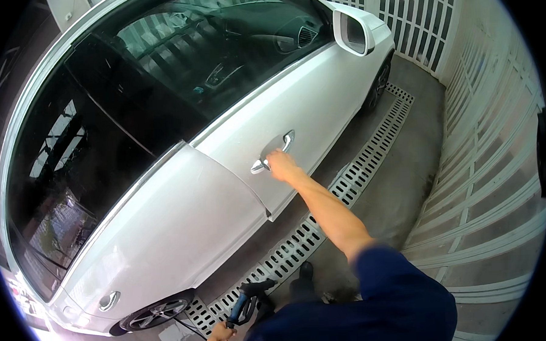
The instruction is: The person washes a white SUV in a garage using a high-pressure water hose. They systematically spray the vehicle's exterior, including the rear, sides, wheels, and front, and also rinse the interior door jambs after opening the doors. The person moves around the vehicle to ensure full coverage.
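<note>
Currently, white car [165, 224] occupies left and centre of frame. Lower centre: left hand [220, 333], grip closed round end of blue-and-black trigger gun [239, 306]. Possible fault: gun knocking bodywork, marking paint, should left arm swing. Mid-frame: right hand [280, 164] at front door's chrome handle [289, 139], fingers bent; how far grip closes, cannot tell, fingertips hidden. Possible fault: slipping off smooth metal, caused by partial hold. Appearance: car glossy, dark-glazed; gun matt-looking, stubby; handle bright, curved.
</note>
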Demonstrator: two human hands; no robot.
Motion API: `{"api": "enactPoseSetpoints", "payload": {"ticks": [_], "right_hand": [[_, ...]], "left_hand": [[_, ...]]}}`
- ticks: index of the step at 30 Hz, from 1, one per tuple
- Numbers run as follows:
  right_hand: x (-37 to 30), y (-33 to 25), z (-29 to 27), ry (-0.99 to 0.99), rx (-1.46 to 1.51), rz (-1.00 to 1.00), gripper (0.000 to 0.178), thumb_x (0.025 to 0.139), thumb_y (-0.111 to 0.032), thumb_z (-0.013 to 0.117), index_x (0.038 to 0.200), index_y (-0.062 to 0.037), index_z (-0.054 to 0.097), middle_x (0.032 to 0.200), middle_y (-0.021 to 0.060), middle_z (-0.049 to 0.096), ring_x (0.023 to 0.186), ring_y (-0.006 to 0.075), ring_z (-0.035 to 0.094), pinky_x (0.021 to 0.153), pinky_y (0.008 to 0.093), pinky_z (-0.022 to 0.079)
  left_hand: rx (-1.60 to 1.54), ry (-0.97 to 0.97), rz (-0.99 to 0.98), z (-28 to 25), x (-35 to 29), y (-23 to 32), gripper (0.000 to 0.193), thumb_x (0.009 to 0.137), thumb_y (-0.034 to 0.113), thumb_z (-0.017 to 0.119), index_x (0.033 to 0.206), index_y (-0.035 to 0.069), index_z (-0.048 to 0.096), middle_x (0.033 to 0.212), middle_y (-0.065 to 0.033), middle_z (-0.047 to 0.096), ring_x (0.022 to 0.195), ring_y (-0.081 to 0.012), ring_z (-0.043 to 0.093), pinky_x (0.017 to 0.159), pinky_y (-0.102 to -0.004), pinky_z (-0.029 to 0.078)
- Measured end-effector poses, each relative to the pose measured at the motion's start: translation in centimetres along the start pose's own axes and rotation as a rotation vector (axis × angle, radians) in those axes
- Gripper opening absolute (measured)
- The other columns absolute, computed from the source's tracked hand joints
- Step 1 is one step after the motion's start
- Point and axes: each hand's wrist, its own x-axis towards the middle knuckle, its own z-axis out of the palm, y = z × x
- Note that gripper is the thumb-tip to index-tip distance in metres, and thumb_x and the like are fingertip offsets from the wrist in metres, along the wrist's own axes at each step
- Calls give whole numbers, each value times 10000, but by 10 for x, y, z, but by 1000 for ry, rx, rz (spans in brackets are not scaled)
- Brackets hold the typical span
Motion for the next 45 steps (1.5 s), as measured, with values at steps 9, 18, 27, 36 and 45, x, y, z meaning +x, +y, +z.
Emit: {"api": "enactPoseSetpoints", "payload": {"ticks": [9, 18, 27, 36, 45], "right_hand": [[-219, 43, -103, 64, 11, 5, 353, 627, 23, 667, 972, 15, 592, 1099, 216, 591, 1214, 417, 507, 988, 459, 458], [-415, 16, -145, 202, 295, 762, 624, 734, -86, 758, 1303, 21, 525, 1243, 171, 586, 1121, 319, 578, 877, 443, 524], [-476, 188, -126, 1217, 764, 1215, 337, 853, -69, 671, 1187, -77, 627, 1019, 84, 675, 834, 189, 642, 596, 285, 526], [-553, 324, -170, 1296, 666, 1444, 405, 860, -98, 736, 1230, -210, 616, 1085, 43, 672, 890, 193, 637, 634, 320, 527], [-548, 280, -29, 971, 473, 1583, 287, 882, -313, 671, 756, -55, 684, 588, 69, 530, 508, 194, 530, 451, 340, 447]], "left_hand": [[-4, -49, 273, -16, 26, 40, 106, 722, 142, 587, 684, 48, 620, 531, -79, 549, 394, -208, 515, 409, -348, 393], [-26, -157, 297, -22, 75, 81, 138, 731, 92, 653, 822, 2, 602, 569, -104, 583, 418, -217, 560, 436, -358, 439], [29, -128, 242, -21, 92, 130, 182, 718, 69, 654, 876, -5, 600, 594, -106, 590, 438, -216, 565, 441, -363, 430], [38, -81, 206, -13, 89, 128, 208, 721, 85, 634, 915, 10, 628, 651, -107, 610, 529, -226, 601, 523, -368, 460], [234, -44, 327, -4, 83, 128, 373, 770, 137, 704, 1114, 8, 637, 930, -237, 700, 956, -367, 692, 851, -432, 516]]}}
